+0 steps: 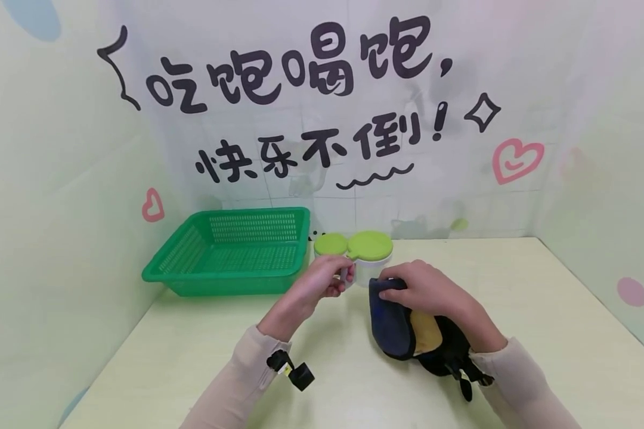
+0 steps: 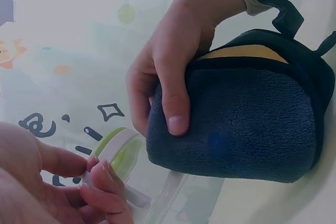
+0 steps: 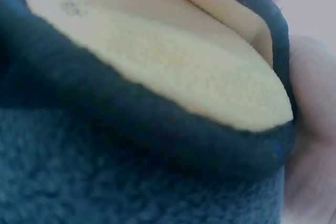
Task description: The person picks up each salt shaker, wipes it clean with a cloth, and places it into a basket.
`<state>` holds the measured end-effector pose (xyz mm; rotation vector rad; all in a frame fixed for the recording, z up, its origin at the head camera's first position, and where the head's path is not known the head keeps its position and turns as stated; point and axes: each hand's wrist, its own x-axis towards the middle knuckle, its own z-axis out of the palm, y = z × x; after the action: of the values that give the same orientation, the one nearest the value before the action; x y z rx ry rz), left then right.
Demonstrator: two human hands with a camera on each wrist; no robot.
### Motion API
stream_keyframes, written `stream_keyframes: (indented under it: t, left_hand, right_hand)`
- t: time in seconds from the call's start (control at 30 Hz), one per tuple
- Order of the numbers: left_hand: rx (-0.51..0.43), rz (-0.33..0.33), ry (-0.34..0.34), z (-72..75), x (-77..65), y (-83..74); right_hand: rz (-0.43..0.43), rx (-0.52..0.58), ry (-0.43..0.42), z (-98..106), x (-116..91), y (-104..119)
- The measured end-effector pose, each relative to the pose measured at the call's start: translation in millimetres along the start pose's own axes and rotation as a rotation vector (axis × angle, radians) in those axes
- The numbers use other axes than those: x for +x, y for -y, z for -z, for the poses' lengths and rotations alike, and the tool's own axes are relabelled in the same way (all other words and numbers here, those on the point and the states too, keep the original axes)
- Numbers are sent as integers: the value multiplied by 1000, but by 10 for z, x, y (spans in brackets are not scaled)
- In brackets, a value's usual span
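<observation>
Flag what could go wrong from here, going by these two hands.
The left hand pinches a small pale strip in its fingertips, so it might drop. That hand also appears close to the clear container with round green lids and could knock it. The right hand grips the dark blue, yellow-lined plush pouch near one edge, so the pouch may twist or slip.

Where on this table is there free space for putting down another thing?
Bare table lies between the right sleeve and right wall, also between the green basket and left sleeve. The middle is crowded: left hand, lidded containers, right hand, dark blue plush item.
</observation>
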<state>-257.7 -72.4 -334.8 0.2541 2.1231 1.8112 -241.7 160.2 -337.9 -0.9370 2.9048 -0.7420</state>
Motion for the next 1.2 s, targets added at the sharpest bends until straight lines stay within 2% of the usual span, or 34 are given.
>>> stream_keyframes:
  t: [0.27, 0.57, 0.87, 1.1, 1.2]
  left_hand:
    - [5, -10, 5, -1, 2, -5]
    - [8, -11, 5, 2, -18, 15]
    - [9, -20, 14, -6, -1, -6]
    - [5, -8, 8, -6, -12, -3]
    - [5, 0, 5, -7, -10, -6]
  right_hand:
    - [8, -22, -89, 73, -40, 40]
    - [10, -6, 6, -7, 2, -20]
    - [23, -29, -88, 88, -50, 44]
    - [15, 5, 4, 21, -15, -16]
    - [21, -4, 4, 17, -15, -26]
